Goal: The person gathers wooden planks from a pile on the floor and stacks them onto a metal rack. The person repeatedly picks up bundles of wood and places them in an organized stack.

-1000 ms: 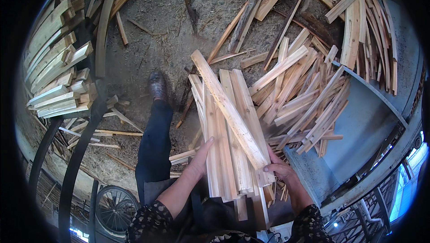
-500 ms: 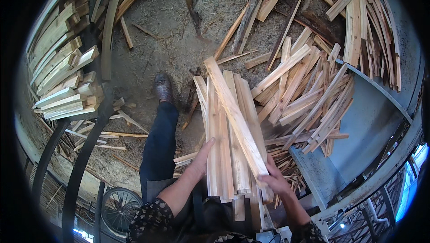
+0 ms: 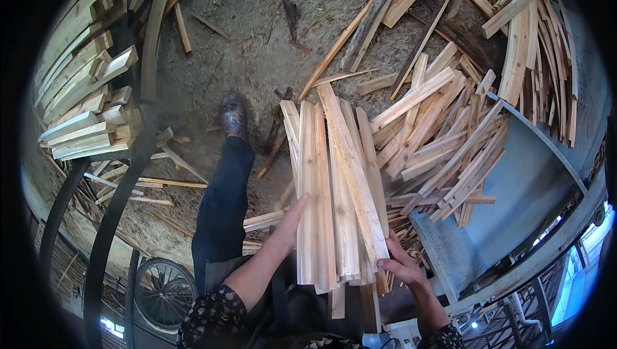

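A bundle of long pale wooden strips (image 3: 326, 207) lies lengthwise in front of my body, between my two hands. One strip (image 3: 352, 175) rests slantwise on top of the others. My left hand (image 3: 294, 219) presses along the bundle's left side, its fingers mostly hidden beneath or behind the wood. At the near right end, my right hand (image 3: 403, 264) grips the bundle's edge, with the thumb by the end of the slanting strip. Lower strips (image 3: 337, 303) stick out toward me under the bundle.
To the right, a heap of loose strips (image 3: 443, 143) spills by a grey-blue metal sheet (image 3: 508, 207). Stacked boards (image 3: 87, 130) stand at left beside dark curved metal bars (image 3: 106, 246). A spoked wheel (image 3: 165, 291) is at lower left. Scattered planks (image 3: 369, 21) lie on the dirt floor.
The slanting top strip has turned to lie more in line with the bundle. My right hand has shifted slightly right. The view has moved a little.
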The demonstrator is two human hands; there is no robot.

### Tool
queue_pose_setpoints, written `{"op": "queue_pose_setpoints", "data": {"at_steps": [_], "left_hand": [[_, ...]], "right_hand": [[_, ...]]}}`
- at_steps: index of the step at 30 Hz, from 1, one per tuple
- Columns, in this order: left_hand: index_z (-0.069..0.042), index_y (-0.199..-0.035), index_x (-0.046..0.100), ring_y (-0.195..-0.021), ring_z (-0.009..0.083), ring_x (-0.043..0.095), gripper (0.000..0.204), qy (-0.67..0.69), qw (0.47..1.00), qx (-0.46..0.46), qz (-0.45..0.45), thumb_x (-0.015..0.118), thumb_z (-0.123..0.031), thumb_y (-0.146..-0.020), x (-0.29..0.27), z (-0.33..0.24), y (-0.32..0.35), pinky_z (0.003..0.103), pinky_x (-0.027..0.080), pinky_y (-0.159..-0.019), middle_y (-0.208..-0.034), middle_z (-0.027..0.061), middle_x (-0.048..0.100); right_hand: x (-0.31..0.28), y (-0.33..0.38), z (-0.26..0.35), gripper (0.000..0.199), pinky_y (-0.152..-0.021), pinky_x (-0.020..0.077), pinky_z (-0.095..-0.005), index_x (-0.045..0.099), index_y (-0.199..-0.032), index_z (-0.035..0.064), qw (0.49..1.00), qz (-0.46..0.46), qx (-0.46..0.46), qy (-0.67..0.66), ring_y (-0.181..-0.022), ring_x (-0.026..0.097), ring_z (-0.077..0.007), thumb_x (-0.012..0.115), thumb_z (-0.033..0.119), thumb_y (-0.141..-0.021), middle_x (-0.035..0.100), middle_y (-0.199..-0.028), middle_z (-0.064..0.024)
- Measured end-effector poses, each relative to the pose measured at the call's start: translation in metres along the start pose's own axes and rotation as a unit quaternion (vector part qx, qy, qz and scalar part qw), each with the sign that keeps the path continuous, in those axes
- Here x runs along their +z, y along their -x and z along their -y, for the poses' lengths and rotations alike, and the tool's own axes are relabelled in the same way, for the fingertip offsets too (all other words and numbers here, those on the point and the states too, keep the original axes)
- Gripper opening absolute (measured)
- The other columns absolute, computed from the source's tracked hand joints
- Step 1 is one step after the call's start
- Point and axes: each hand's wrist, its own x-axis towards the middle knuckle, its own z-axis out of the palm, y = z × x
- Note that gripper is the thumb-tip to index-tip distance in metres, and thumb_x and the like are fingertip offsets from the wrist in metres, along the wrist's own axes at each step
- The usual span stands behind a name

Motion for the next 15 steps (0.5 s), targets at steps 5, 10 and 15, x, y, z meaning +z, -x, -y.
{"op": "queue_pose_setpoints", "data": {"at_steps": [5, 10, 15], "left_hand": [[-0.004, -0.126, 0.036, -0.104, 0.0236, 0.05, 0.061, 0.03, 1.0, -0.004, 0.003, 0.05, -0.044, -0.083, -0.001, -0.004, -0.005, 0.035, 0.042, -0.087, -0.118, 0.0143, 0.048], [-0.004, -0.13, 0.032, -0.11, 0.0252, 0.045, 0.064, -0.01, 0.999, 0.016, -0.048, 0.05, -0.042, -0.082, -0.003, -0.013, -0.023, 0.036, 0.038, -0.091, -0.122, 0.0156, 0.045], [-0.005, -0.136, 0.014, -0.119, 0.0309, 0.036, 0.08, -0.138, 0.987, 0.046, -0.072, 0.056, -0.038, -0.076, 0.005, -0.002, -0.027, 0.04, 0.033, -0.097, -0.13, 0.0213, 0.033]], "right_hand": [[-0.025, -0.041, -0.005, 0.08, -0.103, 0.0166, -0.0367, 0.011, -0.138, 0.0083, 0.936, -0.027, -0.017, -0.351, -0.127, 0.022, -0.0263, 0.06, 0.026, -0.077, 0.021, -0.138, -0.0144], [-0.034, -0.132, -0.027, 0.086, -0.101, 0.0237, -0.0344, 0.007, -0.139, 0.0097, 0.958, -0.09, 0.008, -0.271, -0.124, 0.027, -0.0231, 0.063, 0.022, -0.075, 0.026, -0.136, -0.0125], [-0.018, -0.143, -0.047, 0.079, -0.095, 0.032, -0.0313, 0.015, -0.137, 0.0093, 0.952, -0.141, 0.065, -0.263, -0.113, 0.039, -0.0212, 0.062, 0.011, -0.073, 0.038, -0.127, -0.0108]]}}
